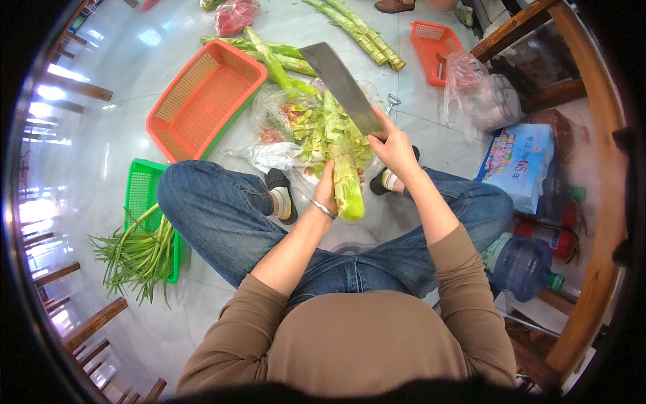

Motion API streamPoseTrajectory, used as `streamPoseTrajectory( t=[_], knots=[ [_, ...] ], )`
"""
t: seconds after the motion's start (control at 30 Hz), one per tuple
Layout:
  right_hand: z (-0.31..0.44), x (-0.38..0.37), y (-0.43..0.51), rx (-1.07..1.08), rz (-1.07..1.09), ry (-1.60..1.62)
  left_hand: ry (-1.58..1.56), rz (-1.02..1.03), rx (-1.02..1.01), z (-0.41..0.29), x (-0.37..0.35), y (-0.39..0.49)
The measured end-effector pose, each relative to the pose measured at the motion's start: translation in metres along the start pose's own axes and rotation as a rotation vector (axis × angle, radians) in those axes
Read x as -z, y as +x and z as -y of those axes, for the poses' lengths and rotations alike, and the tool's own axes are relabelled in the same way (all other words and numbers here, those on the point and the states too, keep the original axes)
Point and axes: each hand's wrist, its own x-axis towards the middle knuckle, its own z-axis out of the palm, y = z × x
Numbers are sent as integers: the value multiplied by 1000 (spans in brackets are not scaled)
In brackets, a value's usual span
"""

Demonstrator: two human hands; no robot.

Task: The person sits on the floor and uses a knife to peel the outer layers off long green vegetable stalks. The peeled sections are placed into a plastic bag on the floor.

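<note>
My left hand grips a thick green celtuce stem, its pale cut end towards me. In my right hand is the handle of a cleaver, whose broad blade reaches up and left above the stem. Beneath lies a heap of green and reddish peelings on clear plastic bags between my feet. Further off, more long celtuce stems rest on the floor, with others at the upper right. A metal peeler lies just beyond the blade.
An orange basket stacked in a green one stands left of the peelings. Leafy green stalks hang over a green basket by my left knee. Right are a small orange basket, a blue-white package and a water bottle.
</note>
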Motion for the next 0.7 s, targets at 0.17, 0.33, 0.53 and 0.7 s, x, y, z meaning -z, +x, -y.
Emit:
streamPoseTrajectory(
  t=[0.17,0.33,0.53,0.7],
  knots=[
    [26,15,-36,179,99,-248,-103,122,11,-10,24,4],
    [43,34,-108,434,47,-263,19,168,61,-17,19,5],
    [30,21,-113,387,-23,-214,-67,-11,35,-9,0,-7],
    [30,22,-110,410,-34,-302,-96,-69,35,-12,-2,-9]
  ],
)
